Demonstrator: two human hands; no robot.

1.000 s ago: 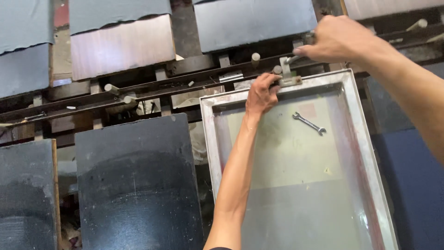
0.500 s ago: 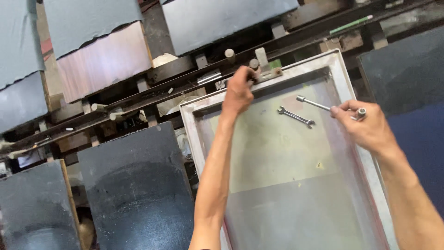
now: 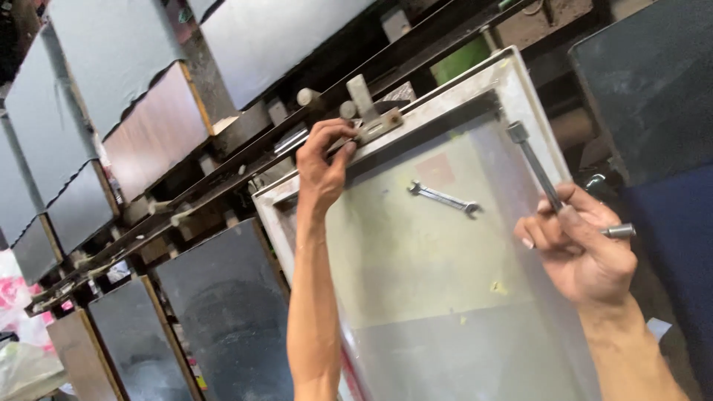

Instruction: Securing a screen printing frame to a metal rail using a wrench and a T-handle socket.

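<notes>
Looks like clamp-tightening: left hand (image 3: 321,165) pinches the metal clamp (image 3: 375,125) at the screen frame's (image 3: 520,89) 11 o'clock; right hand (image 3: 583,249) grips a socket wrench (image 3: 536,167), which probably needs seating next

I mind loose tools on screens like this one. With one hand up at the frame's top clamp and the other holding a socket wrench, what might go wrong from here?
1. The small spanner lies loose on the mesh; it may slide down or dent it if the frame tilts.
2. The right hand holds the socket wrench just over the mesh; a slip might poke it.
3. The left hand has fingers by the clamp, so they may get pinched.
</notes>
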